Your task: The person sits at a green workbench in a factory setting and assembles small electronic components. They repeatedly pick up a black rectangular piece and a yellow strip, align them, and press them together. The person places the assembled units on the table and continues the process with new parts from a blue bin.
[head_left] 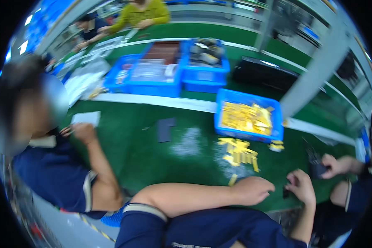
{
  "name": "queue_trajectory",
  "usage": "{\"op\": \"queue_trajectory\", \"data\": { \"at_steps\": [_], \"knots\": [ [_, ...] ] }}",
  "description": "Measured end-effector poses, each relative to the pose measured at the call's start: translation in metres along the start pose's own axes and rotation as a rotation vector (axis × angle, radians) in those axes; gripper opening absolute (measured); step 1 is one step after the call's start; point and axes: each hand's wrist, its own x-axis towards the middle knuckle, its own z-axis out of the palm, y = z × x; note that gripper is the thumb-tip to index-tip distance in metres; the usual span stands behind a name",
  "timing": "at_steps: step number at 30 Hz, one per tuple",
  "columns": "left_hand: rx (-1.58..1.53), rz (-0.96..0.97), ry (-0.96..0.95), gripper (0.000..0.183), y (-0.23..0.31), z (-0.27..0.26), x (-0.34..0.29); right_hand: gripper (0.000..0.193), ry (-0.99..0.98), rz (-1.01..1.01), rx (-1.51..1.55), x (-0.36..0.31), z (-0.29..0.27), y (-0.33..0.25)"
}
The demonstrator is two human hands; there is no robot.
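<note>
My left hand (252, 191) is low over the green table, its fingers curled and pressed together; whatever they may hold is too small to make out. To its right, my right hand (301, 187) pinches a small black part (286, 191) near the table's front edge. Just beyond my left hand lie loose yellow strips (239, 152), with one strip (233, 180) apart from them and close to my wrist. Behind these stands a blue bin (249, 133) heaped with yellow pieces (248, 115).
A co-worker's hand (85, 132) rests by a white sheet (87, 119) at left. Another's hand (337, 164) at right holds a black object (318, 170). Dark grey pieces (164, 131) lie mid-table. Blue bins (155, 89) and a black case (264, 73) stand behind, beside a slanting post (318, 66).
</note>
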Motion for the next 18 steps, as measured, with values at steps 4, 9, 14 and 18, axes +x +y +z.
{"op": "queue_trajectory", "data": {
  "at_steps": [4, 9, 14, 18],
  "knots": [
    [0.039, 0.053, -0.065, 0.019, 0.001, 0.011, 0.020, 0.017, 0.035, 0.041, 0.106, -0.019, -0.013, 0.021],
    [0.016, 0.066, -0.057, 0.020, 0.012, 0.020, 0.021, 0.009, 0.155, -0.010, 0.291, -0.031, -0.029, 0.024],
    [0.031, 0.054, -0.109, 0.020, 0.015, 0.017, 0.023, 0.014, 0.675, -0.299, 0.009, -0.005, -0.019, 0.014],
    [0.047, 0.040, -0.125, 0.019, 0.017, 0.017, 0.022, 0.018, 0.614, -0.528, -0.323, 0.008, 0.002, 0.023]
  ]
}}
